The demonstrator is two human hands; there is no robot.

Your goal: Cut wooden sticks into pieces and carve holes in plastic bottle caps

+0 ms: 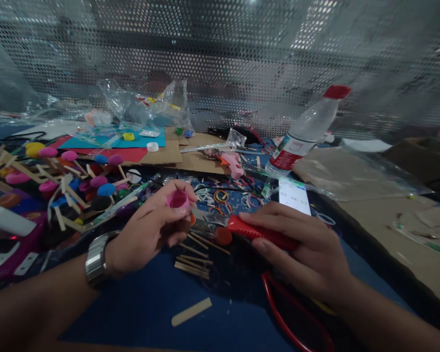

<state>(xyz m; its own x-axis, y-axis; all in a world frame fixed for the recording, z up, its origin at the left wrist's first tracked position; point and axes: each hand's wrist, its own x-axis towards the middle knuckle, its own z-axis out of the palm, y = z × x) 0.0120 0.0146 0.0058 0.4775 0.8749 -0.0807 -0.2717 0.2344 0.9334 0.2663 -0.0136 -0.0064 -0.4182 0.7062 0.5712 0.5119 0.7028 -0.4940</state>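
My left hand (152, 230), with a metal watch on its wrist, pinches a small pink bottle cap (178, 199) between thumb and fingers above the blue table. My right hand (300, 249) is wrapped round the red handle of a utility knife (256, 232). The knife's metal blade (209, 217) points left and its tip reaches the pink cap. An orange cap (223, 236) lies just under the knife. Several thin wooden sticks (194, 254) lie on the table below both hands.
Coloured caps glued on wooden sticks (69, 181) crowd the left side. Rubber bands (223, 196), a pink glue gun (233, 164), cardboard (201, 159), a red-capped plastic bottle (308, 129), a phone (294, 198) and a flat wooden stick (191, 311) lie about. A perforated screen stands behind.
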